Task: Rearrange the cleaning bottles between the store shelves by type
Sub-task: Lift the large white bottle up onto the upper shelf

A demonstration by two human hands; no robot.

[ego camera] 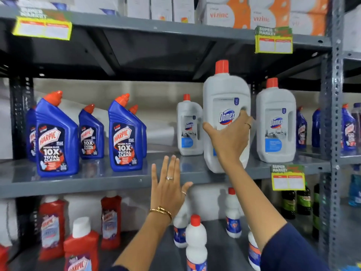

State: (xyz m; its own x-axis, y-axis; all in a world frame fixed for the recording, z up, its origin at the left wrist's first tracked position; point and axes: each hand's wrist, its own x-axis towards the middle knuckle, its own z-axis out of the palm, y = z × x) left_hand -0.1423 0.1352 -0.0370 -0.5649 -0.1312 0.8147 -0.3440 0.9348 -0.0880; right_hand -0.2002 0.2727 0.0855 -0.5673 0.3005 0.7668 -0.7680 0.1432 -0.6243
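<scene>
My right hand (230, 137) grips a large white Domex bottle (224, 94) with a red cap, held at the front edge of the middle shelf (97, 180). Two more white Domex bottles stand on that shelf: a small one (189, 126) to its left and a big one (275, 122) to its right. My left hand (168, 184) is raised flat in front of the shelf edge, fingers apart, holding nothing. Several blue Harpic bottles (125, 133) with red caps stand on the left half of the same shelf.
The lower shelf holds red Harpic bottles (111, 218) at left and small white bottles with red caps (195, 239) in the middle. Boxes fill the top shelf (224, 14). Yellow price tags (287, 178) hang from shelf edges. A grey upright post (334, 114) borders the bay on the right.
</scene>
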